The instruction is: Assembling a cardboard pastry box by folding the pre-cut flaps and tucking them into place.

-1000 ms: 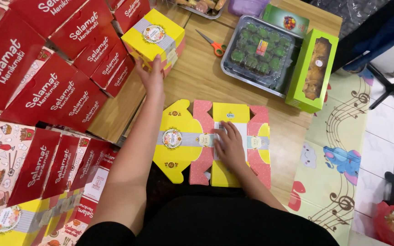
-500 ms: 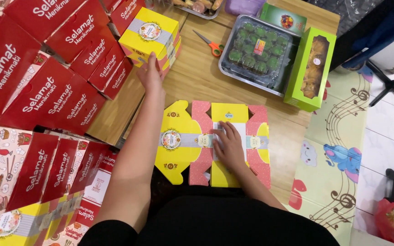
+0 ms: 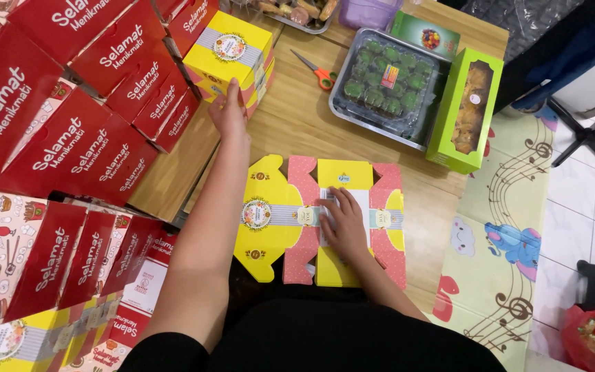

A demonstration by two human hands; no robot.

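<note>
A flat, unfolded yellow and pink cardboard box (image 3: 277, 220) lies on the wooden table (image 3: 304, 124) in front of me. My right hand (image 3: 344, 224) rests palm down on its middle panel, fingers spread, pressing it flat. My left hand (image 3: 229, 110) reaches forward and touches the near side of a folded yellow box (image 3: 232, 52) that sits on top of another one at the back of the table. Its fingers lie against the box's lower edge; I cannot tell whether they grip it.
Many red folded boxes (image 3: 70, 124) are stacked at the left. Orange-handled scissors (image 3: 317, 72) lie behind the flat box. A tray of green cakes (image 3: 387, 86) and a green window box (image 3: 466, 110) stand at the right. A patterned play mat (image 3: 511, 227) covers the floor.
My left hand has stayed at the yellow box, shifting slightly. My right hand keeps pressing the flat box. The view has moved a little.
</note>
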